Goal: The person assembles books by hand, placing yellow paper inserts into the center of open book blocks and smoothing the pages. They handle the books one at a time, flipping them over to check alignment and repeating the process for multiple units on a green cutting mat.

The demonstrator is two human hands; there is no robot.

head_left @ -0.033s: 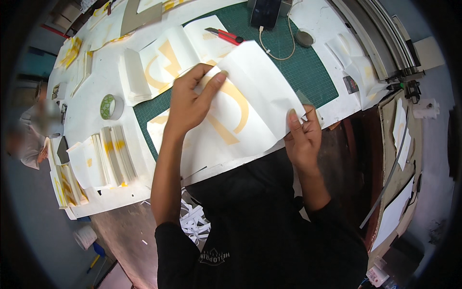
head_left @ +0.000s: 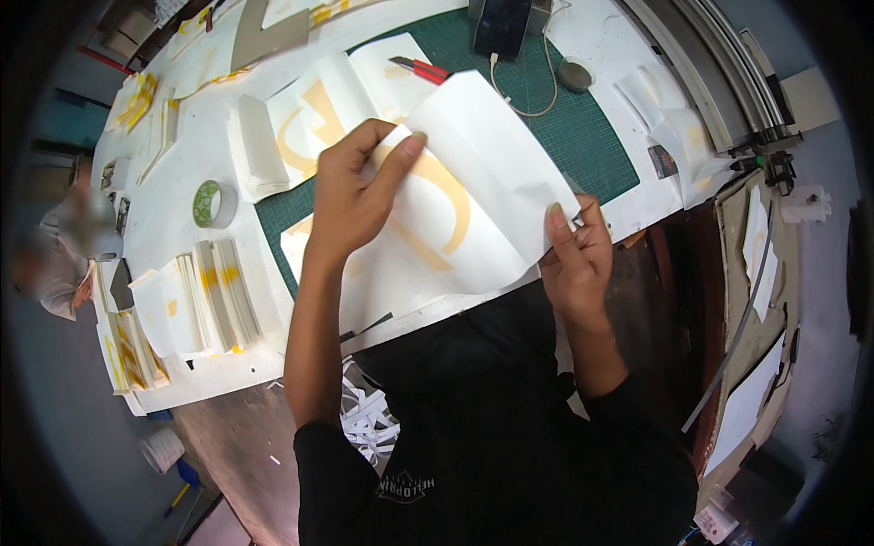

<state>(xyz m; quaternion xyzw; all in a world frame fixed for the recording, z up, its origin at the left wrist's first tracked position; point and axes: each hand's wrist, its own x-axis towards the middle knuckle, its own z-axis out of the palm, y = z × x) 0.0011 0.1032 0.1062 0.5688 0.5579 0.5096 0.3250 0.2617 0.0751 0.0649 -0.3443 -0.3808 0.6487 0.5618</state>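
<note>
A white folded sheet printed with pale orange shapes [head_left: 496, 173] is held up at a tilt over the table's front edge. My left hand [head_left: 360, 187] pinches its upper left part between thumb and fingers. At the right corner, my right hand [head_left: 578, 250] grips the sheet, thumb on top and fingers behind. Beneath it lies a green cutting mat [head_left: 596, 150], partly covered. Just beyond the sheet a red utility knife [head_left: 421, 69] rests on another printed sheet [head_left: 319, 100], its rear end hidden.
Stacks of folded sheets [head_left: 214, 291] and a green tape roll [head_left: 211, 204] stand at left. A phone [head_left: 501, 25] with a cable and a round tin [head_left: 575, 75] are at the back. Paper offcuts [head_left: 369, 423] lie below the table. Another person [head_left: 73, 246] is at far left.
My left hand has shifted slightly left, and the sheet's lower edge bows more. More of a dark strip at the table's front edge shows. Both hands keep their grip.
</note>
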